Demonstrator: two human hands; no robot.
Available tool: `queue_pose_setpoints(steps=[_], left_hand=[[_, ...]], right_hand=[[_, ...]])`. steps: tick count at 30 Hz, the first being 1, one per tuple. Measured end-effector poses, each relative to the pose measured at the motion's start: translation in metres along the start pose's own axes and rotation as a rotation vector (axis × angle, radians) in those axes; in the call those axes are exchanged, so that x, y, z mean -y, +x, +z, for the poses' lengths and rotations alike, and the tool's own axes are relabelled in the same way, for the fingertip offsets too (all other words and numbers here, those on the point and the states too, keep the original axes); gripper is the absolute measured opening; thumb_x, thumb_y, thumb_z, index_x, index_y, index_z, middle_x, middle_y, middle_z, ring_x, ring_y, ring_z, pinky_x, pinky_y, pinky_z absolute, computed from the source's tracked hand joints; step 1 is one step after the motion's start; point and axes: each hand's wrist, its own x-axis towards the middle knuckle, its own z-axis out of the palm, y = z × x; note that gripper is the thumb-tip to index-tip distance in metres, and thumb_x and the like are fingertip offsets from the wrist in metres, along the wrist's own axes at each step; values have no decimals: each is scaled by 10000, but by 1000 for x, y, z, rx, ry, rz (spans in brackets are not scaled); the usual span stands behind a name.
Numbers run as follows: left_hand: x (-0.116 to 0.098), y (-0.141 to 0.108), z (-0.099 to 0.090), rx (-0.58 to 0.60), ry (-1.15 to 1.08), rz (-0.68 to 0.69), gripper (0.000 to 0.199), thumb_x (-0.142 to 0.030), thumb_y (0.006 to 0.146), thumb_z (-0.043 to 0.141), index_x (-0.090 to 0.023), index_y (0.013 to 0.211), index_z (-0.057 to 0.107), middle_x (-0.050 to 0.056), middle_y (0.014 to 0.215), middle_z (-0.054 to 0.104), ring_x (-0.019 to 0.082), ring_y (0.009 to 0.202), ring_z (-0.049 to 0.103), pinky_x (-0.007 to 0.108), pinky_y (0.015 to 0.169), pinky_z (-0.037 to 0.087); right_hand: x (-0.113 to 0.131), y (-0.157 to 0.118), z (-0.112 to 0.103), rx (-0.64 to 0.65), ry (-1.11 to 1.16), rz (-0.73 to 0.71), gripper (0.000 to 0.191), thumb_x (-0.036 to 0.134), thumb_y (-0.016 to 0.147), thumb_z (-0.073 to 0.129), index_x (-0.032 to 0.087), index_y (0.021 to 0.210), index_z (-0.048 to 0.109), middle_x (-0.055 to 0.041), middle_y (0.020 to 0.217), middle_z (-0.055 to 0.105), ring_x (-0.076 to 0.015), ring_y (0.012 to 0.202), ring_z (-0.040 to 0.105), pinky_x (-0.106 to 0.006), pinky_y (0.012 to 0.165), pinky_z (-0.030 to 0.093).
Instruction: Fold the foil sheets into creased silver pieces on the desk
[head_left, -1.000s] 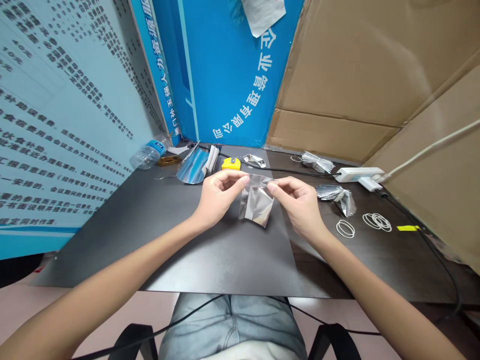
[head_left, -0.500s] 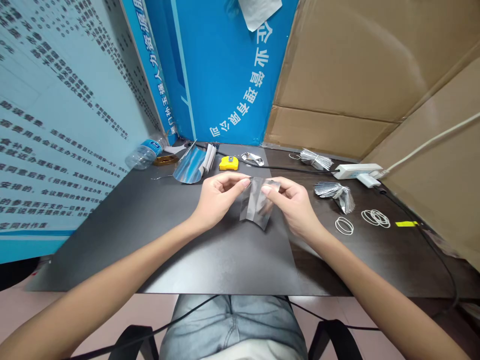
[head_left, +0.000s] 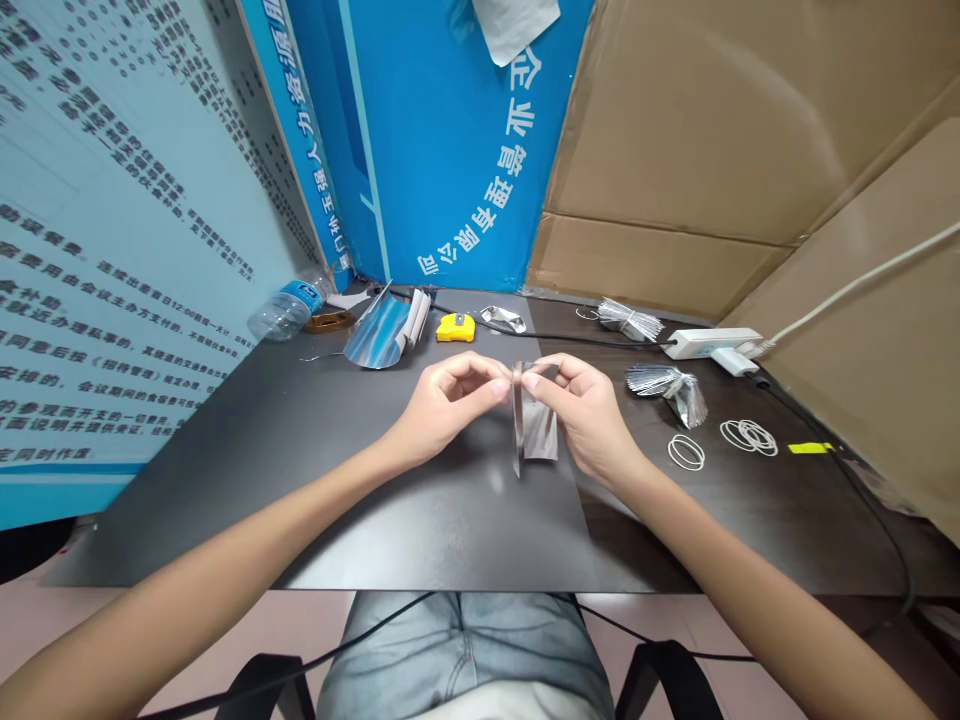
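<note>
A small clear plastic sheet [head_left: 540,428] with a folded left part hangs between my two hands, above the dark table. My left hand [head_left: 457,400] pinches its upper left edge between thumb and fingers. On the other side, my right hand [head_left: 585,405] grips the upper part, the thumb in front and the fingers partly hidden behind. A yellow tape measure [head_left: 455,327] lies behind my left hand. Right of my right hand is a tied bundle of silvery strips [head_left: 667,388].
Another silvery bundle [head_left: 630,320], a power strip [head_left: 712,342], white rings [head_left: 748,436] and a yellow strip [head_left: 810,448] lie on the right. A plastic bottle [head_left: 289,308] and a curled blue sheet [head_left: 379,332] are at the back left. A black cable crosses behind.
The sheet has turned and folded, its left part now seen nearly edge-on. My left hand has moved slightly right, closer to my right hand.
</note>
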Motion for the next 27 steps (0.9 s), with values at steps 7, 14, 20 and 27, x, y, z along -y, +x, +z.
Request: queue_pose_setpoints(steps=[7,14,20,27], left_hand=[[1,-2,5,-90,-13,-97,390,-403,771,959,-191,1019,746,62,1018,769,167,923,719,295,890,606],[0,-3,10,-134,110,-124,335,-473,835,893,-171,933,788,62,929,796,172,858,719,289,840,586],[-1,-5,13,-159,70,-125,334,-476,839,888,-161,895,788,44,856,778,149,803,694,264,806,572],[0,-7,16,-187,-5,-159,327,-492,850,876,-176,885,798,42,871,786,152,792,695,283,805,594]], right_hand=[[2,-6,4,-39,-302,-170,189,372,844,809,211,888,721,-24,878,743,-145,793,655,-283,760,531],[5,-9,5,-43,-325,-186,152,333,856,788,209,860,700,-21,855,723,-140,775,658,-275,730,532],[3,-9,6,-14,-212,-116,251,396,820,835,207,847,672,-16,849,707,-136,764,644,-273,732,547],[3,-12,10,5,-39,33,322,434,806,865,213,837,632,15,778,657,-115,678,578,-264,683,514]])
